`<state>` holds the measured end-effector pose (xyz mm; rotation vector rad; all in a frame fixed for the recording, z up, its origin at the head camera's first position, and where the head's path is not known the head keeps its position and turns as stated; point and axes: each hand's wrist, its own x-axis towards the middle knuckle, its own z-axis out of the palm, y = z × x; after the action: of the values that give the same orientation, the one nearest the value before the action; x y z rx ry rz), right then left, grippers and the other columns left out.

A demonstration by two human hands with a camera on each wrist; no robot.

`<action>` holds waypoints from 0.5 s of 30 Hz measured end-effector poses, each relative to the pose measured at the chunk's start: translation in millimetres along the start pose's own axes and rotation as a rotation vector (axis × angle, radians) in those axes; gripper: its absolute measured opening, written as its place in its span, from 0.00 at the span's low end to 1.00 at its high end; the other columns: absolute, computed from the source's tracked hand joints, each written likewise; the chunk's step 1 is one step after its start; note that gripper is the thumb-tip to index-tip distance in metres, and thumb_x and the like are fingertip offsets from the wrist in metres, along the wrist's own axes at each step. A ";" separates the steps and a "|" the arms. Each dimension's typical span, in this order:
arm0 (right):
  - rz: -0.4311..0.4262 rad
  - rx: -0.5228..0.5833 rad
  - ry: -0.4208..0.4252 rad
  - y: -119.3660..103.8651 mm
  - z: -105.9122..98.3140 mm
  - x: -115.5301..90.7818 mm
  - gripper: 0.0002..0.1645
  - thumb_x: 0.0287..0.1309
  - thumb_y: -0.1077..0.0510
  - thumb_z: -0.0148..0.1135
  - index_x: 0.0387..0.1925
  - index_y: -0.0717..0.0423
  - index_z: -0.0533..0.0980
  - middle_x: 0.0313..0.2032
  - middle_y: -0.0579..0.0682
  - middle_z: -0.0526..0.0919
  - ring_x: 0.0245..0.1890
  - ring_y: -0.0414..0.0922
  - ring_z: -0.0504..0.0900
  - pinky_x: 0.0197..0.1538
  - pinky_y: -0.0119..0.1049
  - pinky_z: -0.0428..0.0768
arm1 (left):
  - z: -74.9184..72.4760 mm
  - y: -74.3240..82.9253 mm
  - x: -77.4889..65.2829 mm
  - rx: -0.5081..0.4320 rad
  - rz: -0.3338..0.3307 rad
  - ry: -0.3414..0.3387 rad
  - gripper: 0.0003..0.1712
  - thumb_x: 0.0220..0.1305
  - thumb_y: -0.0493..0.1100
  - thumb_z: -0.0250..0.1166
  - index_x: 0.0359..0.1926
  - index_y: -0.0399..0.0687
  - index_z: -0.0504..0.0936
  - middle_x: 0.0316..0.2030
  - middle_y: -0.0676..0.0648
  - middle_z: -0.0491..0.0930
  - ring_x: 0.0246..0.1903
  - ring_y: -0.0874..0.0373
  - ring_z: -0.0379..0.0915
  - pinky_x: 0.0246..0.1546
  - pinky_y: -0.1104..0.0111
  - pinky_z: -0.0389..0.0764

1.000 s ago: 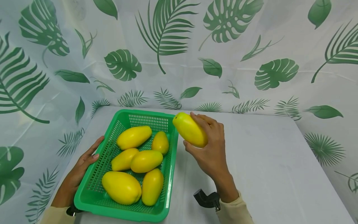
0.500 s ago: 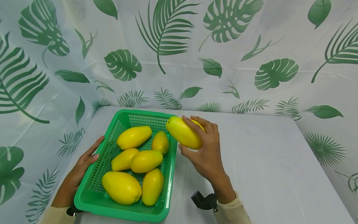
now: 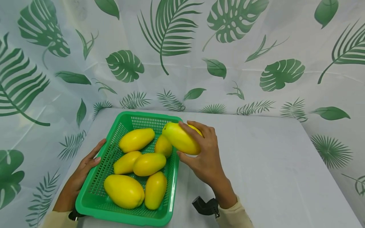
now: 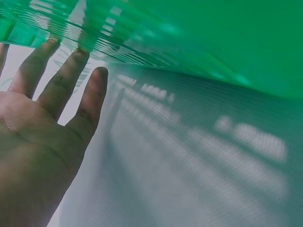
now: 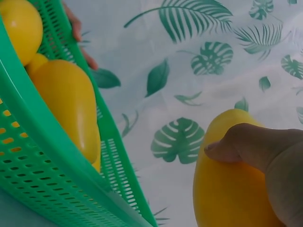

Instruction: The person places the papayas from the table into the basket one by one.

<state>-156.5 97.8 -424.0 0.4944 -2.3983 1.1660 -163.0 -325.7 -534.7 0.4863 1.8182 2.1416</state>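
Observation:
My right hand (image 3: 203,152) grips a smooth yellow papaya (image 3: 182,138), thumb on the near side and fingers over the top. Its greenish tip points left, above the right rim of a green plastic basket (image 3: 174,177). In the head view it partly covers a smaller papaya (image 3: 163,146) inside. Several more yellow papayas lie in the basket, among them a large one (image 3: 124,191) at the near left. My left hand (image 3: 84,169) rests at the basket's left side; in the left wrist view its fingers (image 4: 64,87) are spread and nearly straight, fingertips at the slotted wall.
The basket stands on a white-covered table (image 3: 265,171), toward its left side. Behind and beside it hangs a white sheet (image 3: 182,82) printed with green leaves. A black wrist device (image 3: 205,205) sticks out from the right wrist near the basket.
My right hand has carried the papaya left and slightly down, from beside the basket's right rim to over it. The left hand and the basket stay put.

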 end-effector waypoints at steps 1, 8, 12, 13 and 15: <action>0.001 0.001 -0.006 -0.1 0.9 -0.1 0.53 0.48 0.60 0.85 0.74 0.30 0.74 0.72 0.47 0.75 0.65 0.50 0.69 0.62 0.52 0.71 | 0.1 -0.2 0.2 0.012 -0.001 0.006 0.36 0.87 0.36 0.36 0.88 0.57 0.39 0.82 0.70 0.51 0.73 0.74 0.66 0.65 0.74 0.81; -0.003 0.006 -0.045 -1.1 5.6 -0.8 0.53 0.49 0.59 0.85 0.74 0.29 0.74 0.72 0.47 0.75 0.66 0.49 0.69 0.63 0.53 0.73 | -0.4 -0.7 0.0 0.000 0.001 -0.002 0.36 0.87 0.36 0.36 0.88 0.57 0.39 0.81 0.69 0.55 0.73 0.73 0.67 0.64 0.73 0.81; -0.017 0.013 -0.079 -1.2 7.6 -0.5 0.52 0.48 0.59 0.87 0.74 0.31 0.75 0.71 0.48 0.76 0.66 0.50 0.70 0.64 0.54 0.74 | -0.9 -0.7 -0.5 -0.027 0.001 -0.014 0.37 0.87 0.36 0.35 0.88 0.57 0.39 0.79 0.69 0.59 0.73 0.71 0.69 0.64 0.72 0.82; -0.018 0.019 -0.090 -1.1 8.0 -0.5 0.52 0.47 0.59 0.87 0.74 0.32 0.75 0.71 0.48 0.76 0.66 0.50 0.70 0.64 0.54 0.75 | -0.8 -0.7 -0.4 -0.026 0.002 -0.013 0.37 0.87 0.36 0.35 0.88 0.57 0.39 0.79 0.69 0.59 0.73 0.71 0.68 0.64 0.72 0.82; -0.020 0.026 -0.111 -1.0 8.7 -0.7 0.52 0.46 0.57 0.89 0.73 0.33 0.76 0.71 0.47 0.77 0.66 0.50 0.71 0.64 0.53 0.75 | -0.5 -0.7 -0.3 -0.026 0.001 -0.011 0.37 0.87 0.36 0.35 0.88 0.57 0.39 0.79 0.69 0.58 0.73 0.72 0.68 0.65 0.73 0.81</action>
<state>-157.3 90.3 -428.5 0.6052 -2.4677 1.1914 -162.9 -326.2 -535.5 0.4919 1.7826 2.1559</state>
